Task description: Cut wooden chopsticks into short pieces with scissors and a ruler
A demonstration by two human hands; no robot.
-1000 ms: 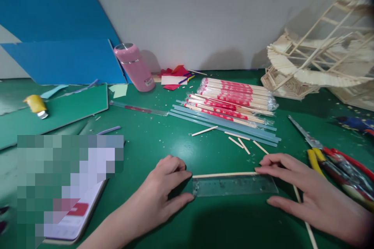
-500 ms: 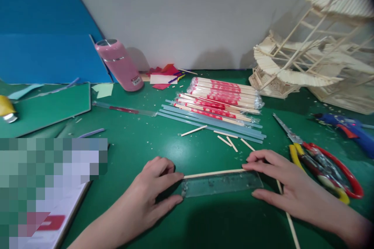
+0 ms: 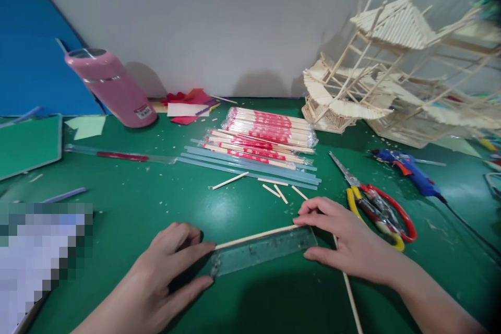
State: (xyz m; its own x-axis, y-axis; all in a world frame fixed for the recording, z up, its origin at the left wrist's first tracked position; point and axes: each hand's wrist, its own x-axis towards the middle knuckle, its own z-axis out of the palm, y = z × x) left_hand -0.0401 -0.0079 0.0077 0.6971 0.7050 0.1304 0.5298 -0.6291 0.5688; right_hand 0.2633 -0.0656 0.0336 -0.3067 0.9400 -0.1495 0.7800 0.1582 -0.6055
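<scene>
A clear, scuffed plastic ruler (image 3: 264, 253) lies at a slight tilt on the green table. Along its far edge runs a thin wooden stick (image 3: 254, 236). My left hand (image 3: 168, 269) pinches the left end, index fingertip on the stick and thumb at the ruler's near corner. At the other end my right hand (image 3: 336, 240) does likewise, fingertips on the stick and thumb by the ruler's near edge. A second, longer stick (image 3: 352, 297) passes beneath my right hand toward the table's front. Short cut sticks (image 3: 274, 190) are scattered just beyond.
Scissors and yellow-handled pliers (image 3: 376, 209) lie right of my right hand, with a blue glue gun (image 3: 410, 169) and its cord behind. Wrapped chopsticks (image 3: 270, 128) and glue sticks (image 3: 250, 167) sit mid-table. A pink bottle (image 3: 113, 88) and a wooden stick model (image 3: 360, 78) stand at the back.
The view has turned to the right, so everything sits further left. Both hands keep their hold, and the ruler and stick appear slightly more tilted, right end up.
</scene>
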